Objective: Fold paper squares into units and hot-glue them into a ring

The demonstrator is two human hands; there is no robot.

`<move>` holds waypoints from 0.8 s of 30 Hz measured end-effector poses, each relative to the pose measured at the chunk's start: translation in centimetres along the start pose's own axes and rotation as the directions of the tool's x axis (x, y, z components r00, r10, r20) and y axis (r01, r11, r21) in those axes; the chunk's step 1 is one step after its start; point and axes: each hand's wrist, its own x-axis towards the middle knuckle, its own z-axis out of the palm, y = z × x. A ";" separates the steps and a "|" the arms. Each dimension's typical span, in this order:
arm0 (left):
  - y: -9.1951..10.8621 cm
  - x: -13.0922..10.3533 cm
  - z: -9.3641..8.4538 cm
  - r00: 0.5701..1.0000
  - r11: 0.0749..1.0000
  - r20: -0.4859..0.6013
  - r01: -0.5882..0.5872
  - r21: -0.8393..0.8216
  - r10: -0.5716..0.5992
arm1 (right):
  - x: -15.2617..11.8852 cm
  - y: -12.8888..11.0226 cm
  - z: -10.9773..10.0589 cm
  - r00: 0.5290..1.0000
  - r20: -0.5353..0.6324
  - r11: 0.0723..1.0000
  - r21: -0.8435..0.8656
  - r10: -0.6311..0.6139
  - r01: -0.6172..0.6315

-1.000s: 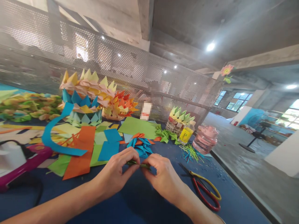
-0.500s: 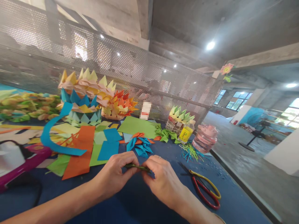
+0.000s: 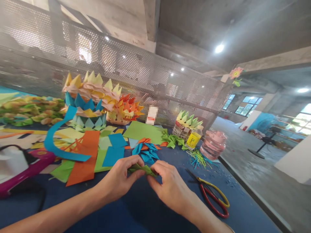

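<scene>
Between my hands is a small folded piece of green paper [image 3: 143, 169], held just above the dark blue table. My left hand [image 3: 127, 174] pinches its left end between thumb and fingers. The other end is pinched by my right hand [image 3: 167, 179]. Part of the paper is hidden behind my fingers. Just beyond lies a pile of folded blue paper pieces [image 3: 147, 153], with some orange ones behind it. Folded green pieces [image 3: 172, 138] lie farther back to the right. Scissors [image 3: 213, 197] with one red and one yellow handle rest to the right of my right hand.
Flat orange paper [image 3: 84, 161] and blue sheets [image 3: 113, 156] cover the left side. A magenta-handled tool [image 3: 31, 171] sits at far left. Folded-paper baskets [image 3: 88, 121] stand behind. At right are a yellow-labelled bottle [image 3: 193, 139], a pink bottle [image 3: 213, 145] and thin paper strips [image 3: 200, 157].
The green paper has turned from nearly edge-on to showing more of its face. My fingers have shifted slightly around it, and both hands still hold it.
</scene>
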 end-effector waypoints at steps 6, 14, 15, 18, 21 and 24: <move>-0.5 0.3 0.2 0.988 0.979 0.106 0.129 -0.158 -0.114 | -0.4 -0.2 -0.7 0.992 0.103 0.997 -0.032 0.077 -0.074; -0.6 0.4 0.4 0.976 0.927 0.136 0.206 -0.313 -0.171 | -1.2 0.1 -1.7 0.985 0.029 0.980 0.103 0.169 -0.171; -0.6 0.4 0.4 0.975 0.925 0.147 0.205 -0.318 -0.166 | -1.2 0.2 -1.8 0.986 0.017 0.978 0.123 0.167 -0.168; -0.3 0.3 0.3 0.973 0.928 0.168 0.203 -0.312 -0.156 | -1.4 0.3 -2.1 0.985 0.009 0.972 0.162 0.172 -0.171; -0.1 0.2 0.2 0.975 0.951 0.183 0.168 -0.260 -0.122 | -1.7 0.3 -2.1 0.984 0.012 0.966 0.189 0.179 -0.178; 0.2 0.0 0.1 0.980 0.979 0.188 0.101 -0.177 -0.067 | -1.8 0.3 -2.0 0.985 0.015 0.966 0.196 0.172 -0.172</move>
